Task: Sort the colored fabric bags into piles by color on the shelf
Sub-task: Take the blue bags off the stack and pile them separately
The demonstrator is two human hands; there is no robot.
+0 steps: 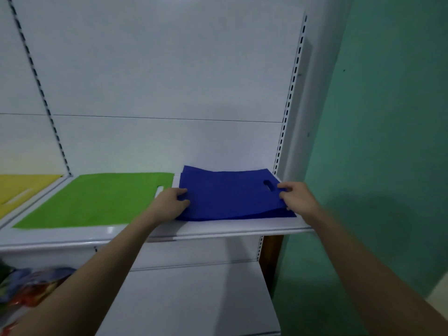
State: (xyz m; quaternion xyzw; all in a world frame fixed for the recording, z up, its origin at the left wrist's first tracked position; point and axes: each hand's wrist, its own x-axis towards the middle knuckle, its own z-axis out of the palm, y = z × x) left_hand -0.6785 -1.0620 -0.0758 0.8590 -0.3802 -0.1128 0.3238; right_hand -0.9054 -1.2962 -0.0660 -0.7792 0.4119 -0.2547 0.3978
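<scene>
Blue non-woven fabric, matte and faintly napped: the blue bag pile (230,195) lies on the white shelf (218,226) at its right end, just left of the slotted upright (288,93). Landmark for all positions: this blue pile.

Hands. Left hand (171,202) pinches the pile's left edge, thumb on top, fingers curled under. Right hand (297,194) pinches the right edge just beside the die-cut handle slot (268,185). Both are clamped on the top blue bag; its near right corner stands slightly off the layers below.

Neighbours. Green bag pile (94,200) lies flat immediately left of the blue pile, apart from it by a narrow strip of bare shelf. Yellow bag pile (21,187) is further left again, on the adjoining shelf section. Below and well left of the blue pile, a blurred heap of mixed-colour bags (29,287) sits on a lower level; individual items cannot be told.

Handling judgement. Bags look very light, thin and limp; the edges sag and ripple rather than hold a line. Sheets probably cling together a little, so a one-handed drag would likely rumple the stack. Grip at two opposite edges, as here, or through the handle slot. Not fragile. The painted metal shelf looks smooth and glossy, so a whole pile may slide if pushed.
</scene>
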